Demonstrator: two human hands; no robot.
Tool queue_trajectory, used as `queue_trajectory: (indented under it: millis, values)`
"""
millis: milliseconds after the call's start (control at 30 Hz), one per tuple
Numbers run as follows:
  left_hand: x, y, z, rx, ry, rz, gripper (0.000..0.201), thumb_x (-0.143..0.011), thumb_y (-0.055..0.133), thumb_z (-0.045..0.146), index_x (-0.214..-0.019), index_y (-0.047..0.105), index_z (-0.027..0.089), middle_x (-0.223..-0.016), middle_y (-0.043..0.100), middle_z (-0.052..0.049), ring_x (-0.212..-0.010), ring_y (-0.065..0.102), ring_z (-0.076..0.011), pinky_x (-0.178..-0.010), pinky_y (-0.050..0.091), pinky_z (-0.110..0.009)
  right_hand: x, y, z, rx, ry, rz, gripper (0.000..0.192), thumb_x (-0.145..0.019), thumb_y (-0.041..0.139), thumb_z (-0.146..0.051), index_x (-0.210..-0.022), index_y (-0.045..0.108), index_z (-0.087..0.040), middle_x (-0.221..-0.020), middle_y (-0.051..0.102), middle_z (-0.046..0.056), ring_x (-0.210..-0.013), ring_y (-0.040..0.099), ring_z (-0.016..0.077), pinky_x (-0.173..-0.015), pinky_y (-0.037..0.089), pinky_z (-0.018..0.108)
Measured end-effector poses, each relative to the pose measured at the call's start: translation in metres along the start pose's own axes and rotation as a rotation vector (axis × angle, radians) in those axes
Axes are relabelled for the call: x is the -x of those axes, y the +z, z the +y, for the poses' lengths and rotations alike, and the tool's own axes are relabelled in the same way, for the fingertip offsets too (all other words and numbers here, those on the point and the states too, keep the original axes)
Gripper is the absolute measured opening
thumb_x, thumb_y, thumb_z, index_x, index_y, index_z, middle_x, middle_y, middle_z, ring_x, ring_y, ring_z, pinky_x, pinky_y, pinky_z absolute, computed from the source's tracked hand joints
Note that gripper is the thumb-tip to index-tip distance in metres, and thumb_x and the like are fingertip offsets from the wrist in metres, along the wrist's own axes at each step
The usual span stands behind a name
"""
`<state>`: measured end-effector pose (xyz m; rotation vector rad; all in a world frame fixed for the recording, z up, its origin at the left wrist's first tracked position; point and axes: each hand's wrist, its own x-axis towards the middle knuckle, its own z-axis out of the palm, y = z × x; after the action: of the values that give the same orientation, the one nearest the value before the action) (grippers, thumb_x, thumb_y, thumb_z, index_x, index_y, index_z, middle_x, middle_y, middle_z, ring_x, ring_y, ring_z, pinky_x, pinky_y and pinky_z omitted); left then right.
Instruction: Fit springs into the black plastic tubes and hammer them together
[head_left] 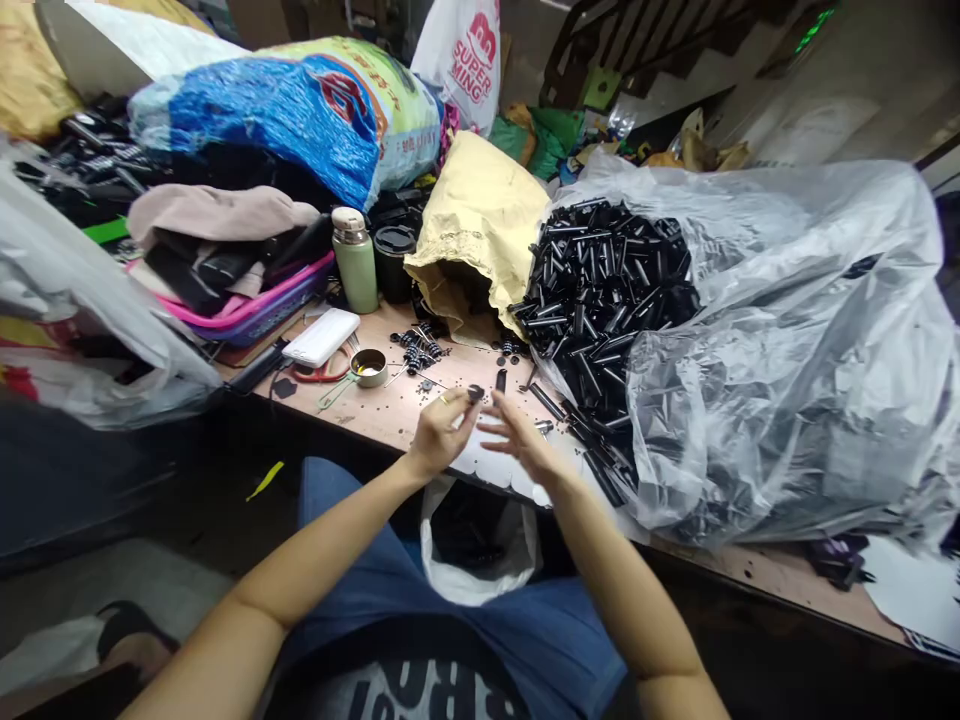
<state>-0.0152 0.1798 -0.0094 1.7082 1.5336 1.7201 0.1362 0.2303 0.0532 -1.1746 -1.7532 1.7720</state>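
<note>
My left hand (439, 430) pinches a small black part (475, 393) between thumb and fingertips, just above the wooden table's front edge (390, 415). My right hand (517, 440) is next to it, fingers spread, holding nothing. A short black tube (501, 380) stands on the table just beyond my hands. A small heap of black springs or screws (420, 350) lies further back. To the right, a big clear plastic bag (787, 350) spills a pile of black plastic tubes (600, 290) toward my right hand.
A white bag (480, 545) with black parts hangs open at my lap. On the left of the table: a white power bank (321, 337), a small tin cup (370, 367), a green flask (355, 260), a black cup (394, 262), a pink basket (255, 305). A yellow sack (480, 230) lies behind.
</note>
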Motion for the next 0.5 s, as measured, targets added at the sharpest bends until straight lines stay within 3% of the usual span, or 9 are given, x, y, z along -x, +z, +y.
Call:
queue_trajectory:
  millis: [67, 133, 233, 300, 433, 500]
  values:
    - [0.008, 0.005, 0.003, -0.126, 0.155, -0.03, 0.024, -0.091, 0.046, 0.025, -0.093, 0.068, 0.015, -0.096, 0.069, -0.012, -0.092, 0.064, -0.0197, -0.084, 0.053, -0.033, -0.001, 0.021, 0.03, -0.224, 0.002, -0.053, 0.06, -0.084, 0.045, -0.065, -0.124, 0.048, -0.021, -0.123, 0.059, 0.011, -0.103, 0.063, 0.0218, -0.078, 0.056, 0.034]
    - [0.015, 0.009, 0.003, -0.207, 0.214, -0.033, 0.028, -0.092, 0.042, 0.022, -0.098, 0.068, 0.014, -0.101, 0.068, -0.014, -0.095, 0.064, -0.0199, -0.084, 0.054, -0.033, -0.003, 0.036, 0.042, -0.354, -0.032, -0.027, 0.055, -0.078, 0.056, -0.063, -0.115, 0.052, -0.023, -0.12, 0.061, 0.008, -0.107, 0.061, 0.0227, -0.082, 0.055, 0.034]
    - [0.018, 0.009, 0.0, -0.252, 0.27, -0.072, 0.03, -0.093, 0.041, 0.022, -0.11, 0.064, 0.014, -0.109, 0.067, -0.014, -0.103, 0.062, -0.0206, -0.091, 0.051, -0.035, -0.009, 0.037, 0.048, -0.412, -0.078, 0.041, 0.054, -0.076, 0.059, -0.059, -0.116, 0.053, -0.022, -0.122, 0.06, 0.009, -0.113, 0.058, 0.0257, -0.088, 0.053, 0.038]
    - [0.006, 0.009, -0.007, -0.262, 0.27, -0.091, 0.035, -0.093, 0.041, 0.024, -0.122, 0.058, 0.015, -0.116, 0.064, -0.013, -0.11, 0.058, -0.0218, -0.097, 0.047, -0.039, -0.012, 0.029, 0.059, -0.342, -0.119, 0.172, 0.059, -0.076, 0.058, -0.058, -0.123, 0.049, -0.022, -0.125, 0.057, 0.01, -0.117, 0.055, 0.0273, -0.092, 0.051, 0.042]
    - [-0.065, 0.031, -0.048, -0.402, 0.099, -0.041, 0.04, -0.094, 0.037, 0.023, -0.127, 0.053, 0.009, -0.119, 0.059, -0.015, -0.114, 0.052, -0.0234, -0.101, 0.042, -0.04, -0.005, 0.013, 0.108, 0.145, -0.202, 0.504, 0.089, -0.064, 0.073, -0.053, -0.137, 0.034, -0.02, -0.139, 0.04, 0.016, -0.127, 0.044, 0.0308, -0.099, 0.046, 0.048]
    - [-0.116, 0.053, -0.078, -0.538, 0.019, -0.168, 0.034, -0.09, 0.043, 0.021, -0.117, 0.06, 0.007, -0.114, 0.06, -0.017, -0.112, 0.052, -0.0259, -0.1, 0.041, -0.039, 0.003, 0.004, 0.134, 0.429, -0.266, 0.581, 0.096, -0.063, 0.076, -0.051, -0.14, 0.031, -0.017, -0.139, 0.037, 0.019, -0.131, 0.037, 0.0341, -0.104, 0.041, 0.053]
